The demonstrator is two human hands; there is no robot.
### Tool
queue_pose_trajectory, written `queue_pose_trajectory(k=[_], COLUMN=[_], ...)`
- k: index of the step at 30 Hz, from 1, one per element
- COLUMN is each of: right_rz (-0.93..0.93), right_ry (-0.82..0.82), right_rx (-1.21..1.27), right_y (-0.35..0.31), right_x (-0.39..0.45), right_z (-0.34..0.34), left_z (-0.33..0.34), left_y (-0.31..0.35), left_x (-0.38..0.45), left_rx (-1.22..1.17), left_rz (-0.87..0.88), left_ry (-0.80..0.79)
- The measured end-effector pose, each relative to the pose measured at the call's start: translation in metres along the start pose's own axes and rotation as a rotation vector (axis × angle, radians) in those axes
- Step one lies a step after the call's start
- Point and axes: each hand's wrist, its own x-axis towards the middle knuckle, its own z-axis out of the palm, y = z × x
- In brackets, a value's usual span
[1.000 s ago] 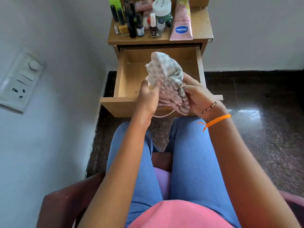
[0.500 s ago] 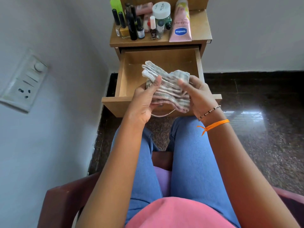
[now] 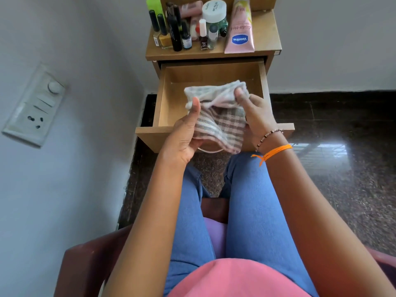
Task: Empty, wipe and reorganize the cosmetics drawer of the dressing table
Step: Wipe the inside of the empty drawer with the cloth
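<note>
A striped grey-and-white cloth (image 3: 220, 123) is held between both hands above the front of the open wooden drawer (image 3: 169, 99). My left hand (image 3: 184, 136) grips its left side, thumb up on the fabric. My right hand (image 3: 255, 112) pinches the upper right edge of the cloth. The drawer's visible inside is bare; the cloth and hands hide its middle. Several cosmetics stand on the table top (image 3: 267, 39): dark bottles (image 3: 174, 33), a white-lidded jar (image 3: 214, 11) and a pink Vaseline tube (image 3: 241, 33).
A white wall with a switch and socket plate (image 3: 35, 106) is close on the left. Dark polished stone floor (image 3: 332, 136) lies to the right. I sit on a dark red chair (image 3: 85, 260), knees just below the drawer front.
The cloth went from a raised bunch to a flatter, spread fold held lower over the drawer front. Both hands shifted their hold to its left and upper right edges.
</note>
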Motion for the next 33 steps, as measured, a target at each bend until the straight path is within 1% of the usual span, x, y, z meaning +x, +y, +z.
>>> queue_pose_trajectory(k=[4,5,6,7,9,10,12,13,15,17,19,21,22,24,25,27,28,29,30,31,32,33], right_rz=[0.107,0.123,0.132,0.146,0.14,0.112,0.001,-0.063,-0.146,-0.169,-0.197,-0.221,-0.233,-0.267,-0.285,-0.299,-0.3,-0.285,-0.248,-0.2,-0.156,-0.128], right_ry=[0.134,0.136,0.125,0.104,0.078,0.092,0.107,0.078,-0.04,-0.161,-0.271,-0.321,-0.306,-0.224,-0.187,-0.112,-0.096,-0.108,-0.137,-0.178,-0.198,-0.182], right_rx=[0.013,0.054,0.083,0.086,0.079,0.091,0.061,0.056,0.057,0.042,-0.007,-0.104,-0.193,-0.425,-0.534,-0.692,-0.708,-0.653,-0.546,-0.42,-0.327,-0.283], right_y=[-0.013,-0.014,-0.015,-0.015,-0.011,-0.009,-0.005,-0.003,-0.002,-0.003,-0.006,-0.007,-0.007,-0.006,-0.005,-0.006,-0.007,-0.008,-0.01,-0.013,-0.015,-0.016], right_x=[0.002,0.004,0.005,0.005,0.008,0.008,0.005,0.003,0.0,-0.002,-0.003,-0.003,0.0,0.007,0.009,0.012,0.014,0.016,0.016,0.016,0.017,0.018], right_z=[0.007,0.007,0.008,0.008,0.007,0.006,0.003,0.001,-0.002,-0.006,-0.01,-0.015,-0.017,-0.018,-0.017,-0.017,-0.017,-0.017,-0.016,-0.015,-0.013,-0.013], left_z=[-0.013,-0.015,-0.015,-0.015,-0.013,-0.012,-0.011,-0.012,-0.013,-0.014,-0.015,-0.014,-0.014,-0.012,-0.01,-0.007,-0.005,-0.004,-0.004,-0.005,-0.007,-0.008], left_y=[-0.001,0.0,0.001,0.002,0.003,0.002,0.001,0.002,0.004,0.004,0.005,0.006,0.006,0.007,0.009,0.011,0.011,0.012,0.013,0.014,0.014,0.014], left_x=[0.005,0.006,0.007,0.008,0.011,0.013,0.016,0.016,0.014,0.012,0.01,0.008,0.006,0.003,0.001,0.0,0.0,0.0,0.001,0.002,0.005,0.009], left_rx=[-0.119,-0.138,-0.14,-0.122,-0.052,-0.02,0.04,0.08,0.152,0.189,0.185,0.179,0.188,0.254,0.327,0.58,0.731,0.863,0.941,0.977,0.98,0.929], left_rz=[-0.021,-0.039,-0.06,-0.078,-0.104,-0.097,-0.042,-0.012,0.043,0.094,0.131,0.16,0.182,0.231,0.26,0.347,0.39,0.428,0.461,0.482,0.478,0.432], left_ry=[-0.199,-0.235,-0.235,-0.18,0.015,0.101,0.18,0.169,0.049,-0.082,-0.121,-0.088,-0.061,0.007,0.057,0.181,0.248,0.322,0.38,0.405,0.387,0.316])
